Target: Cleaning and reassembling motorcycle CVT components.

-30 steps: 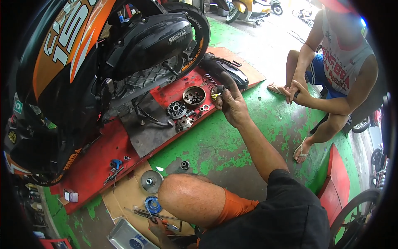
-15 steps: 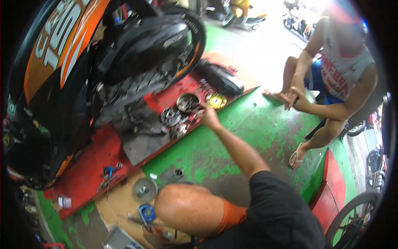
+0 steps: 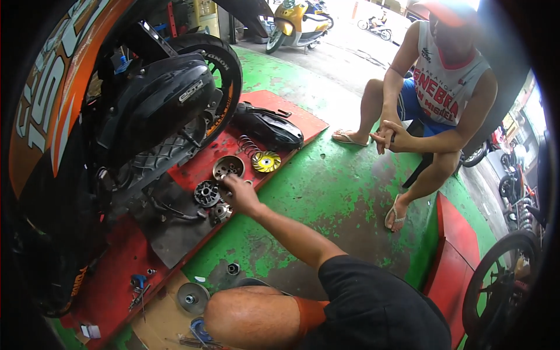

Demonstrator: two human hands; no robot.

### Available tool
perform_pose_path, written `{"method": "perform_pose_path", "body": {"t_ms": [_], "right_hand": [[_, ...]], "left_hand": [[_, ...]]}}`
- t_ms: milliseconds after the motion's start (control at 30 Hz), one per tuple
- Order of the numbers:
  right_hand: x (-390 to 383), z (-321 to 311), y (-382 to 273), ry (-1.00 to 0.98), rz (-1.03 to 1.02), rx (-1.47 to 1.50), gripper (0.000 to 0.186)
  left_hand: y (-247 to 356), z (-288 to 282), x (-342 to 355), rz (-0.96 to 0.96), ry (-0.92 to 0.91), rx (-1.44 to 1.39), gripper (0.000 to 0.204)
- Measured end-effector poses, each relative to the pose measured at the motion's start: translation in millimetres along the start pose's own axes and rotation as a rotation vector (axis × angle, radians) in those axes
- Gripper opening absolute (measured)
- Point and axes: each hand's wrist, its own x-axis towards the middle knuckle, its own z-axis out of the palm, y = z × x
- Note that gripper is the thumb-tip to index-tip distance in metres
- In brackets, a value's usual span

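Observation:
My right hand (image 3: pixel 241 194) reaches out over the red lift platform, its fingers bent and pressed together at the near rim of a round metal clutch bell (image 3: pixel 220 167). Whatever the fingertips hold, if anything, is too small to make out. Left of the hand lies a dark round finned part (image 3: pixel 206 193), and just below it a smaller silver metal part (image 3: pixel 222 212). Beyond the hand are a yellow fan-like pulley disc (image 3: pixel 266 161) and a coil spring (image 3: pixel 247 146). My left hand is out of the picture.
An orange and black scooter (image 3: pixel 157 99) stands on the red platform (image 3: pixel 116 280). A grey metal disc (image 3: pixel 193 298), a blue ring-shaped part (image 3: pixel 199 329) and a socket (image 3: pixel 233 269) lie by my knee. A seated person (image 3: pixel 443 87) clasps their hands at the right.
The view has shifted, so the scene sits further left. My right hand has moved from the bell's right side to its near rim. My left hand has dropped out of sight.

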Motion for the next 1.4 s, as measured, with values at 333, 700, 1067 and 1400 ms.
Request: {"method": "perform_pose_path", "body": {"t_ms": [333,700,1067,1400], "right_hand": [[-168,15,-55,-0.613,-0.345,0.240,0.041],[-55,10,-162,-0.623,-0.593,0.434,0.016],[-51,64,-312,-1.055,-1.176,0.496,0.025],[-229,177,-193,-1.429,-1.117,0.282,0.061]], "left_hand": [[15,-14,-27,0.173,0.209,-0.259,0.027],[36,-67,1,0.008,0.223,0.189,0.037],[78,-94,17,-0.220,-0.148,0.420,0.037],[119,-109,-1,-0.343,-0.396,0.508,0.036]]}}
